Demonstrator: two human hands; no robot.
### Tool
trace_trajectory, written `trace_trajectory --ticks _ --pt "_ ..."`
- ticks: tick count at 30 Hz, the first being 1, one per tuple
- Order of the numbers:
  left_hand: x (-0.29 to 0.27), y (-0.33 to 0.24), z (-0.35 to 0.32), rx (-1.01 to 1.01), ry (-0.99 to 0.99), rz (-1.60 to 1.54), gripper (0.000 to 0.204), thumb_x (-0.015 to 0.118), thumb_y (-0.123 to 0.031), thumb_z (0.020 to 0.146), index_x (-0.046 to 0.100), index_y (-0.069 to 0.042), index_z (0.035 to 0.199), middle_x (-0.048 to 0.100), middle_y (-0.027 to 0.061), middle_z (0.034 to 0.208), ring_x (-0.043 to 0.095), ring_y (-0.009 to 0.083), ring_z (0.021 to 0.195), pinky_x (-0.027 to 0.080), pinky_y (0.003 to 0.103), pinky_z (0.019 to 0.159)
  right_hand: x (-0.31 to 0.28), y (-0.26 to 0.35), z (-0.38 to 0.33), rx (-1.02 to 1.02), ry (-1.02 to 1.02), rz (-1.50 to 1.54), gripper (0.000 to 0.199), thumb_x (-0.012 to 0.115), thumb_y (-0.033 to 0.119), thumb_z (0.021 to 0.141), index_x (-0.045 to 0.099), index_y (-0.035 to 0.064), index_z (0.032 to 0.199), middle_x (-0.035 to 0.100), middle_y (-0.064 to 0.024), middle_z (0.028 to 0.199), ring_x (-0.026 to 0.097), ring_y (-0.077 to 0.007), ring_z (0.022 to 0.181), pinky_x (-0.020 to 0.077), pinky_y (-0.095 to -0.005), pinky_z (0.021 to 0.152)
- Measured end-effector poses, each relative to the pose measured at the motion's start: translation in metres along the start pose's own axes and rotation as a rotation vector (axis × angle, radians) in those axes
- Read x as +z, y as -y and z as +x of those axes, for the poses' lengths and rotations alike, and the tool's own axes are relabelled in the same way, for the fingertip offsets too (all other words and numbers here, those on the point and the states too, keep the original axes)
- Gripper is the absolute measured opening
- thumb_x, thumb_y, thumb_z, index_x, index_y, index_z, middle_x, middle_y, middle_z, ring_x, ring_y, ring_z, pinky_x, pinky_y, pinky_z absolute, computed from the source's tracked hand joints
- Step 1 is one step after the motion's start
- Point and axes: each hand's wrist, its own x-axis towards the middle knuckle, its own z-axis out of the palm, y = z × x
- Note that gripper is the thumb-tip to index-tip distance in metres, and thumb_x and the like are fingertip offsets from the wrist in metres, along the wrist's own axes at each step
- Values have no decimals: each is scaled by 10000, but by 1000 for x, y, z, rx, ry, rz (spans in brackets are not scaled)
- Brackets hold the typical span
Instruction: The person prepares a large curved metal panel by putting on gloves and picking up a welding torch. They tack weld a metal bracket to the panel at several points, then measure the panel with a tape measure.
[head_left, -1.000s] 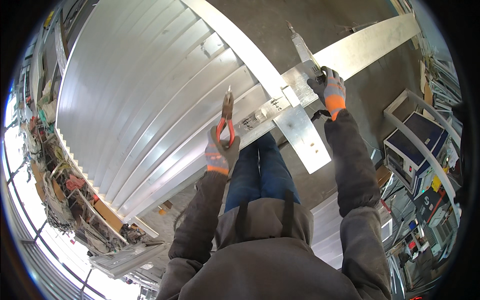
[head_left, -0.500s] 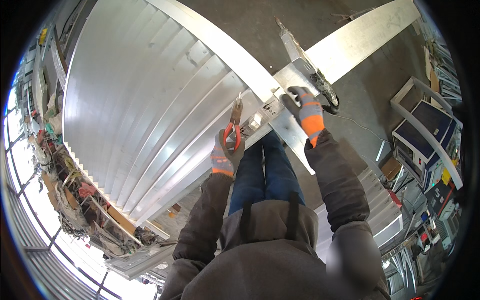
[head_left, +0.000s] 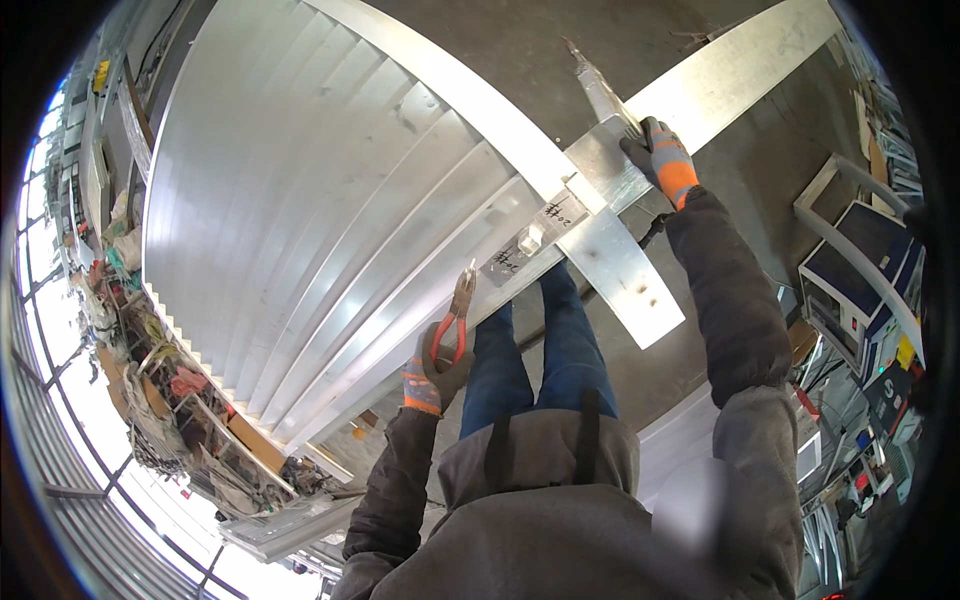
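My left hand point(head_left: 440, 370), in a grey and orange glove, is closed around red-handled pliers point(head_left: 453, 322), whose jaws point away from me. Beside them lies a stack of long silvery metal slats point(head_left: 330, 200). My right hand point(head_left: 664, 160), gloved alike, is closed over the handle of what looks like a welding torch point(head_left: 594, 84) with a narrow pointed tip. Much of its handle is hidden under the glove. The torch lies across a metal strip point(head_left: 607, 160). A small pale block point(head_left: 533, 238) sits on a handwritten-marked piece point(head_left: 505, 265) between my hands.
A wide metal strip point(head_left: 735, 75) reaches to the far right, and a shorter end point(head_left: 625, 280) points toward me. On the right stands a blue and white machine point(head_left: 850, 270) with a curved grey frame. Scrap and bags point(head_left: 160, 400) lie along the left.
My right hand has moved away and to the right, from the strip's crossing onto the torch handle. My left hand, still holding the pliers, has drawn back slightly toward me.
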Motion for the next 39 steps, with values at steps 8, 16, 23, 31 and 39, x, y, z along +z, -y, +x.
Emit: trace_trajectory --ticks 8,16,23,31,39 --pt "-40 28 1 80 122 219 805 870 -309 818 500 -41 1481 637 35 711 606 147 626 487 331 606 -32 -32 -162 -5 -279 725 275 715 148 1005 620 57 1247 596 22 867 498 -64 721 405 -264 590" --pt "-75 39 15 232 352 454 761 845 -244 792 525 -68 1459 596 21 689 565 121 610 474 322 591 -14 -10 -345 46 -840 297 230 739 62 916 674 13 1131 683 -91 1017 660 -209 929 552 -366 830" --pt "-88 48 22 322 403 457 741 832 -245 816 514 -104 1470 625 55 768 572 143 634 495 331 608 12 -226 -392 24 -1361 1286 506 600 366 1062 595 -2 1409 667 -127 1262 649 -221 1107 535 -358 953" --pt "-24 41 70 711 520 422 754 776 -198 869 448 -90 1539 610 200 1346 656 325 1153 534 390 983 31 -225 -493 268 -1210 811 304 659 342 1036 714 43 1027 671 4 814 601 -121 626 457 -310 534" --pt "22 -5 119 779 432 977 732 717 -145 907 382 -60 1553 518 257 1505 553 435 1350 484 465 1101 85 45 -537 169 -694 1744 490 540 510 1029 548 70 1245 612 -87 993 594 -174 767 514 -307 665"
